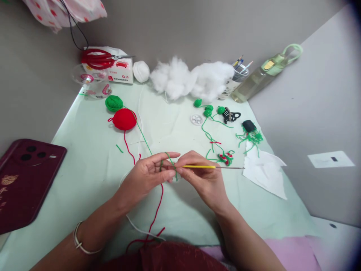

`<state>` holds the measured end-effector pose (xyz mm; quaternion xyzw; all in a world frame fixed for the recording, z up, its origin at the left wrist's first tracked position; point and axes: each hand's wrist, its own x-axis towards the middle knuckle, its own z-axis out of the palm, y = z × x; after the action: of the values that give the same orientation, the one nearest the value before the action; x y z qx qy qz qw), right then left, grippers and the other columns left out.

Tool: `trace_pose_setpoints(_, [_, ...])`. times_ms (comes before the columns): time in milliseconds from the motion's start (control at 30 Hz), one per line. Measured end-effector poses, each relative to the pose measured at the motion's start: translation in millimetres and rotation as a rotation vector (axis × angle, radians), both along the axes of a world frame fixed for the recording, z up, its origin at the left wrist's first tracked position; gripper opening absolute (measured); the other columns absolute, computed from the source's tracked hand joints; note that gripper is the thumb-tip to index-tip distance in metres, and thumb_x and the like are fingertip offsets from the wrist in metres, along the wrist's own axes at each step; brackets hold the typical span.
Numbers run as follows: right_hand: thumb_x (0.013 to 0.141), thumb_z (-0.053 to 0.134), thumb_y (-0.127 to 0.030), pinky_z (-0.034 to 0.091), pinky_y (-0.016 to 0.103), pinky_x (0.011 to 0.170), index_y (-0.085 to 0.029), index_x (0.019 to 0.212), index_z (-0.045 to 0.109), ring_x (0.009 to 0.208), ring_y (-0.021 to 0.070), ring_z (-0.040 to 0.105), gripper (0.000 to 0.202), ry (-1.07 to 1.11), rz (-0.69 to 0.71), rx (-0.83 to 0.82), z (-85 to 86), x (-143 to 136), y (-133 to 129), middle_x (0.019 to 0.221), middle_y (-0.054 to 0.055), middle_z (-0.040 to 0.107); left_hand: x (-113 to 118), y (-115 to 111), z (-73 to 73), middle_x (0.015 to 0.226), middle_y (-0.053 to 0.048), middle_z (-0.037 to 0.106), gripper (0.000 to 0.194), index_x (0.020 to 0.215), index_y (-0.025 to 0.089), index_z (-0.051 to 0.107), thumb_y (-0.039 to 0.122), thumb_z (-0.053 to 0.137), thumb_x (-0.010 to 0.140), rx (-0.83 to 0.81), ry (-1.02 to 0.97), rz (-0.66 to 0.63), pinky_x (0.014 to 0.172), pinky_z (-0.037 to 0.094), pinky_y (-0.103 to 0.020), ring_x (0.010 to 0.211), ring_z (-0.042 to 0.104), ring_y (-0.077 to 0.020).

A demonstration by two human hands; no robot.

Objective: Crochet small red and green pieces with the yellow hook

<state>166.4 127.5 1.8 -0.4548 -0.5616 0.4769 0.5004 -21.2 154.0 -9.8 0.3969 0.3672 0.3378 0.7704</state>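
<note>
Grey walls hem in a table with a pale green cover, and from where I stand I see a dark red phone lying at its left side. Above the table's middle, the left hand and right hand come together, nearly touching at the fingertips. A clear bottle with a green lid leans against the wall at the back right, beside a cup of pencils. Along the back are two fluffy clumps of white stuffing and a white box, red-handled scissors lying on top. Torn white paper rests to the right. Left of centre, a red yarn ball sits just beside a smaller green one.

Slimmer is the yellow-handled hook, pinched between the right thumb and fingers, its metal shaft pointing right; its other end is hidden at the fingertips. Small green knitted balls lie near a black hair clip. Thinnest is the green yarn, running from its ball and looped over the left forefinger, which reaches out straight while the thumb presses against the fingers below, gripping the yarn.
</note>
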Motion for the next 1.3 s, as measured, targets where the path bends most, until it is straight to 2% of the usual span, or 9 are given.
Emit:
trace_pose_setpoints(100, [0.091,0.076,-0.014,0.059,0.031,0.078,-0.028,0.095,0.083,0.089,0.0168,0.071,0.016,-0.027,0.028,0.048,0.7,-1,0,0.089,0.002,0.077,1,1,-3.5,0.082,0.003,0.074,0.04,0.123,0.023,0.077,0.019,0.082,0.084,-0.016,-0.028,-0.052,0.071,0.055,-0.022,0.07,0.067,-0.0095])
trace_pose_setpoints(167, [0.09,0.077,-0.013,0.06,0.032,0.079,-0.027,0.094,0.082,0.088,0.0168,0.071,0.016,-0.038,0.035,0.039,2.2,-2,1,0.089,0.002,0.077,3,-1,-5.0,0.081,0.004,0.073,0.043,0.125,0.021,0.076,0.018,0.082,0.083,-0.028,-0.046,-0.025,0.07,0.056,-0.022,0.067,0.067,-0.0091])
trace_pose_setpoints(333, [0.087,0.081,-0.02,0.06,0.027,0.067,-0.024,0.085,0.08,0.074,0.0133,0.07,0.005,0.088,0.027,-0.152,4.9,-3,3,0.084,0.0,0.072,12,-8,-6.0,0.085,0.002,0.075,0.045,0.125,0.019,0.074,0.019,0.085,0.081,-0.087,-0.074,0.104,0.07,0.058,-0.021,0.072,0.068,-0.0099])
trace_pose_setpoints(433, [0.082,0.087,-0.026,0.058,0.025,0.063,-0.023,0.083,0.079,0.068,0.0123,0.069,0.009,0.202,-0.002,-0.255,2.3,-4,3,0.08,-0.001,0.073,14,-11,-6.4,0.089,0.001,0.077,0.044,0.125,0.02,0.074,0.021,0.086,0.083,-0.092,-0.098,0.147,0.073,0.058,-0.021,0.077,0.071,-0.0107])
trace_pose_setpoints(533, [0.076,0.093,-0.026,0.055,0.023,0.061,-0.024,0.083,0.079,0.065,0.0109,0.067,0.016,0.274,-0.027,-0.307,-2.3,-3,3,0.075,-0.003,0.072,13,-13,-5.7,0.088,0.002,0.078,0.041,0.124,0.022,0.074,0.022,0.086,0.085,-0.097,-0.111,0.168,0.076,0.058,-0.021,0.076,0.074,-0.0106])
trace_pose_setpoints(667, [0.076,0.092,-0.027,0.053,0.021,0.061,-0.024,0.082,0.079,0.066,0.0095,0.064,0.015,0.307,-0.052,-0.318,-6.9,-2,4,0.074,-0.003,0.071,11,-13,-2.6,0.087,0.004,0.077,0.038,0.122,0.024,0.075,0.023,0.086,0.085,-0.103,-0.105,0.217,0.075,0.058,-0.02,0.074,0.074,-0.0094])
trace_pose_setpoints(867, [0.076,0.092,-0.028,0.053,0.023,0.061,-0.024,0.081,0.078,0.066,0.0111,0.064,0.014,0.277,-0.058,-0.33,-5.7,-2,3,0.075,-0.003,0.073,8,-7,2.6,0.083,0.004,0.07,0.037,0.122,0.022,0.075,0.024,0.084,0.085,-0.042,-0.015,0.114,0.074,0.059,-0.025,0.07,0.073,-0.0111])
trace_pose_setpoints(1033, [0.082,0.088,-0.025,0.057,0.026,0.069,-0.025,0.084,0.078,0.069,0.0127,0.071,0.01,0.24,0.002,-0.291,0.9,-4,2,0.074,-0.003,0.074,10,-7,3.9,0.086,0.002,0.069,0.046,0.128,0.021,0.07,0.018,0.078,0.083,0.055,0.096,0.142,0.081,0.061,-0.031,0.077,0.072,-0.0155])
trace_pose_setpoints(1300, [0.079,0.09,-0.031,0.054,0.026,0.066,-0.022,0.082,0.077,0.069,0.012,0.066,0.016,0.186,-0.002,-0.319,4.6,-3,3,0.076,-0.002,0.073,7,-8,5.5,0.088,0.002,0.068,0.043,0.129,0.024,0.071,0.019,0.075,0.086,0.175,0.233,0.081,0.079,0.057,-0.027,0.084,0.067,-0.0144])
